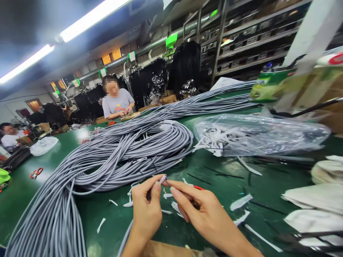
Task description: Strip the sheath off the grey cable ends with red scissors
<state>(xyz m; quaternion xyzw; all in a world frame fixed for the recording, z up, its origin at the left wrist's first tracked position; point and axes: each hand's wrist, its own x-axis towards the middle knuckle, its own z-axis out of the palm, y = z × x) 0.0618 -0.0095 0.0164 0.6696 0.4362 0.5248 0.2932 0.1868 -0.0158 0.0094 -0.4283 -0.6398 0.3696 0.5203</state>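
Note:
My left hand (pixel 148 207) pinches the end of a grey cable (pixel 163 179) between thumb and forefinger, and the cable's length runs down below the wrist. My right hand (pixel 199 205) meets it from the right, its fingertips pressed together at the cable tip; whether they hold something small there cannot be made out. A red handle (pixel 198 187) shows just behind the right fingers. Beyond both hands lies a large coiled bundle of grey cables (pixel 150 146), its loose ends fanning toward the lower left.
The green table (pixel 107 210) carries white scraps (pixel 241 202) and thin black strips. A clear plastic bag (pixel 262 135) lies at right, near white gloves (pixel 316 198). Red-handled scissors (pixel 36 173) are at left. A person (pixel 118 98) sits across the table; another is far left.

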